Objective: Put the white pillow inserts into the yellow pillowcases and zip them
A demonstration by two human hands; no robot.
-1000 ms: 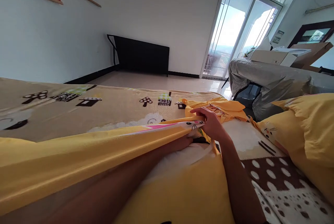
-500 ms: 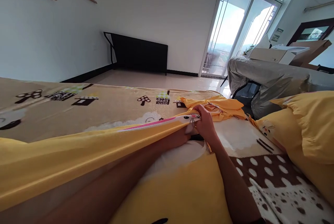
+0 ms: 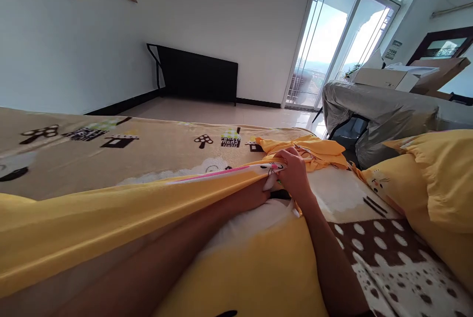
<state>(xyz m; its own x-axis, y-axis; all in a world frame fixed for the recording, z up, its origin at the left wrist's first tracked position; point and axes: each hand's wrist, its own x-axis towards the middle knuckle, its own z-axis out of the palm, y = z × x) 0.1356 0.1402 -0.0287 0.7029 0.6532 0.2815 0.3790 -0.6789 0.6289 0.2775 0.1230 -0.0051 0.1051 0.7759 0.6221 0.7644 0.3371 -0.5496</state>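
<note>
A yellow cloth cover (image 3: 148, 208) with a pink and white band and a printed animal face stretches from the left edge to the middle. My right hand (image 3: 295, 172) is closed on its far end, fingers folded over the cloth beside the printed face. My left hand (image 3: 258, 193) reaches in below the stretched cloth, close to the right one. Its fingers are curled and partly hidden, beside a small white piece of material, and what they grip is unclear. Under both arms lies a yellow and white pillow-like bundle (image 3: 266, 253).
A beige patterned blanket (image 3: 170, 144) lies beneath. Crumpled orange-yellow cloth (image 3: 321, 149) is just beyond my right hand, and a yellow pillow (image 3: 417, 194) lies to the right. Farther off are a plastic-wrapped sofa (image 3: 388, 110) with boxes and a black panel (image 3: 199, 73) by the wall.
My right hand has shifted slightly to the right, its fingers folding more over the cloth edge. My left hand has barely moved.
</note>
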